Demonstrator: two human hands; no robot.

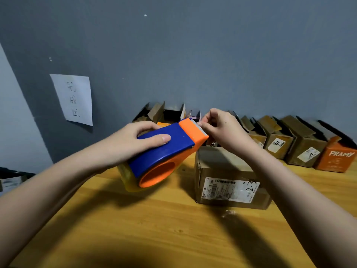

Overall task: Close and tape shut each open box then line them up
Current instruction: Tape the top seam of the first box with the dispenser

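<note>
Closed box [228,176] beneath tape dispenser [164,151] in left hand [133,140], right hand [218,126] pinching tape.

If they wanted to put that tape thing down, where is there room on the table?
Bare wood lies on the table in front of the closed box and under the tape dispenser. The open boxes crowd the wall.

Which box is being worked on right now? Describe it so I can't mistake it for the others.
Start at the wooden table under the grey wall, with a row of open boxes along its back. The one you want is the brown cardboard box standing alone in front of that row, below the right hand. Unlike the others, its flaps are down, and a white shipping label faces the camera.
</note>
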